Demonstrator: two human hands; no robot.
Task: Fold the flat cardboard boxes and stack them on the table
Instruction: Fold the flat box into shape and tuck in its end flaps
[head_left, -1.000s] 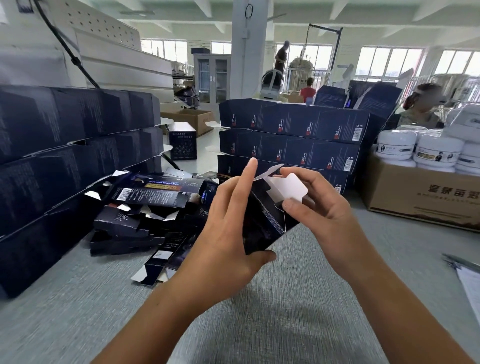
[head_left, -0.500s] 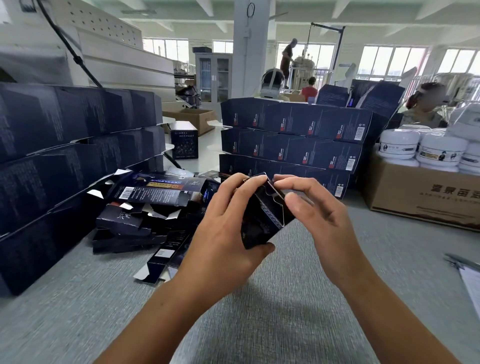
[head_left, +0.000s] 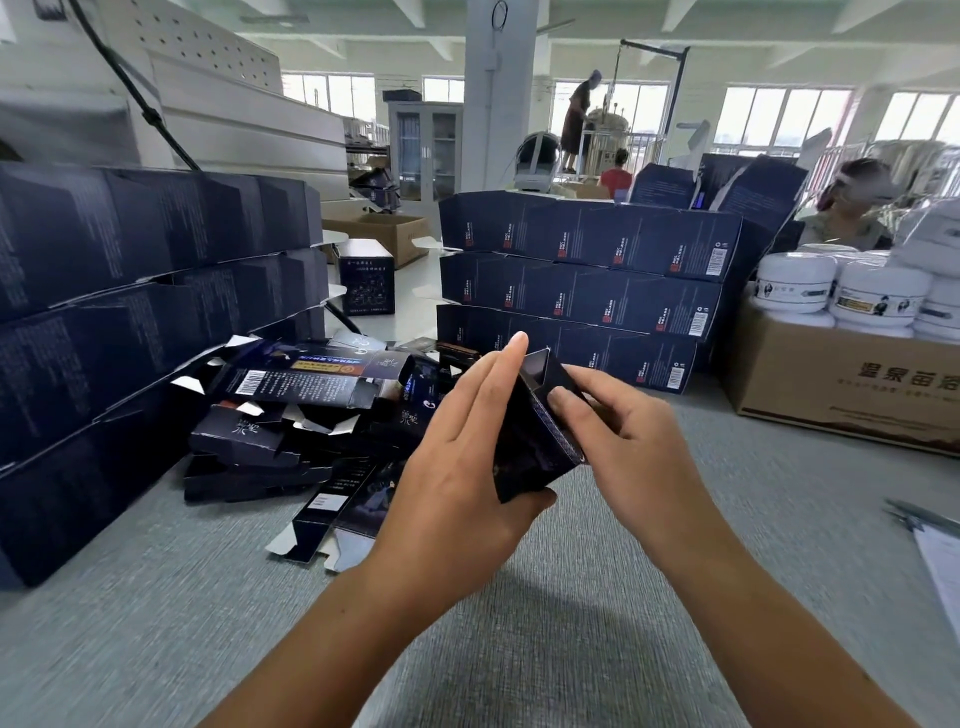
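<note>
Dark card box (head_left: 535, 431) was held up over table (head_left: 571, 649), its top end seemingly not quite shut. L hand (head_left: 457, 467) clamped it, fingers flat on one side, thumb under. R hand (head_left: 618, 431) gripped the other side, fingertips curled onto the end. Step in hand: prob. closing that end. Next move likely called for pressing the flap home, then setting box on stack (head_left: 571, 280) behind box. Flat pile (head_left: 301, 405) lay left of box.
</note>
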